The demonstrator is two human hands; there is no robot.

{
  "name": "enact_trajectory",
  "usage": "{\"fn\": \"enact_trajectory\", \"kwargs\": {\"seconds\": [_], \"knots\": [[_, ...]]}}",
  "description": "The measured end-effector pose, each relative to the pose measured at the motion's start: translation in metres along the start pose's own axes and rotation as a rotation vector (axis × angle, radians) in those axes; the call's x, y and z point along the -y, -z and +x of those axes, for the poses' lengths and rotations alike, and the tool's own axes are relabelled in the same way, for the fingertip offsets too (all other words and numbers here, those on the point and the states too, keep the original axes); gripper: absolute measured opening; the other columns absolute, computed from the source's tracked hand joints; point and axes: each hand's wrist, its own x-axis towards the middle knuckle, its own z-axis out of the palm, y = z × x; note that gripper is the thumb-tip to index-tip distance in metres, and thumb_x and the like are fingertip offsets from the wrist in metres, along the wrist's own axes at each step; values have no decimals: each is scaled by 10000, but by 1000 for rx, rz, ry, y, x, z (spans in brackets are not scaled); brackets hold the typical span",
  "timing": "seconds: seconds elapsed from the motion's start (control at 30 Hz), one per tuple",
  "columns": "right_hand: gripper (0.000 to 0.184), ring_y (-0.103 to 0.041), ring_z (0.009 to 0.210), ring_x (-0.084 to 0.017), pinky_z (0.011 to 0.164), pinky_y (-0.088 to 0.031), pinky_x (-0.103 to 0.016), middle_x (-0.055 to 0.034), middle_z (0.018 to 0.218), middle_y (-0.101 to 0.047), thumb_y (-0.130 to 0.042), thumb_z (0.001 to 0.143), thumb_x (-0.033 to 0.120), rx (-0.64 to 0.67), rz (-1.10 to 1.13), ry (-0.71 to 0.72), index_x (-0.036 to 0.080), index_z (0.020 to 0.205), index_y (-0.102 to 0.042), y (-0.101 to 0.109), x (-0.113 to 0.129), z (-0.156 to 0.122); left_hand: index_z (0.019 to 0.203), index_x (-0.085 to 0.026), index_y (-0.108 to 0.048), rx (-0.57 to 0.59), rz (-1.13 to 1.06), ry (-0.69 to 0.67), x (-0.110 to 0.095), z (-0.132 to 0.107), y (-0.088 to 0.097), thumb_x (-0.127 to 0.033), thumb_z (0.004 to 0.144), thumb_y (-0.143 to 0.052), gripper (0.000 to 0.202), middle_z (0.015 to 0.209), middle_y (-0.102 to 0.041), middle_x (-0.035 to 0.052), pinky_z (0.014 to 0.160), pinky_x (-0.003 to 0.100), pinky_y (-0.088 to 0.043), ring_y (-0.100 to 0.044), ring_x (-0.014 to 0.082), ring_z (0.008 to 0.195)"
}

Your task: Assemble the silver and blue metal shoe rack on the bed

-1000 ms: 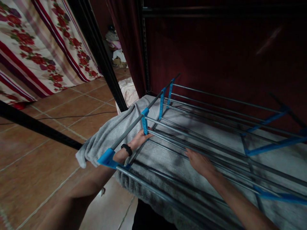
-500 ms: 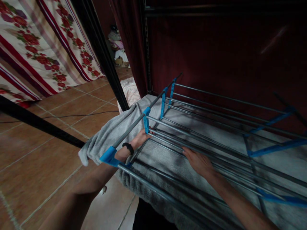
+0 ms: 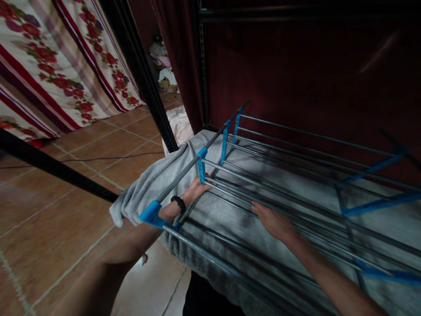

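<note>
A shoe rack of thin grey metal tubes (image 3: 279,173) with blue plastic brackets (image 3: 201,170) lies on a grey blanket (image 3: 161,169). My left hand (image 3: 196,189), with a black band on its wrist, reaches under the near side pole. Its fingers are closed at the tube ends beside a blue bracket, and the fingertips are partly hidden. My right hand (image 3: 271,221) is on the middle tubes, its fingers curled over one of them, with the thumb side up. A blue corner piece (image 3: 151,214) sits above my left forearm.
Black metal frame posts (image 3: 144,79) stand at the left and behind. A dark red panel (image 3: 296,70) closes the back. Farther left are a floral curtain (image 3: 66,66), a tiled floor (image 3: 82,184) and a thin black cable (image 3: 108,157). Striped cloth (image 3: 179,125) lies behind the post.
The view has shifted very slightly. Both hands stay at nearly the same places on the rack, and the rack has not visibly moved on the blanket.
</note>
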Motion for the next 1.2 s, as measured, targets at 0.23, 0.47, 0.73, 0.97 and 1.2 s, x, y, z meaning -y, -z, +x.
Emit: {"fn": "enact_trajectory", "kwargs": {"seconds": [0.23,0.47,0.73,0.97,1.2], "knots": [[474,-602,1200,-262,982,-486,-411,-60,1357,-603,-252,1055,466,-12,34,-6,306,1422,-507,-5,-5,4,748,-189,-527,-47,46,-5,1,0,-3,-364,728,-724,264,725,-522,-10,767,326,-414,-480,172,750],[470,-642,1107,-267,921,-524,-417,-115,1350,-597,-312,1043,255,-222,-231,201,226,1507,-384,-16,3,-9,869,-179,-589,6,30,-23,3,0,3,-265,724,-684,193,833,-606,22,825,336,-451,-535,197,824],[438,-606,1156,-269,963,-495,-400,-144,1333,-592,-405,989,131,-263,-298,285,141,1422,-470,-59,5,-4,1167,-189,-585,163,89,-75,29,-17,26,-101,646,-584,528,1117,-646,65,1057,446,-396,-554,265,1099],[342,-678,1025,-242,860,-515,-320,-132,1145,-694,-310,1050,202,-133,-167,98,129,1269,-563,-69,0,28,958,-185,-623,159,265,-33,44,-12,26,-196,744,-632,214,995,-634,40,949,400,-458,-563,218,941],[349,-678,1049,-229,870,-522,-309,-106,1195,-688,-323,1060,251,-134,-115,88,168,1316,-545,-71,-7,21,827,-166,-624,276,308,24,34,3,31,-340,743,-739,225,832,-625,22,796,334,-483,-556,196,807]]}}
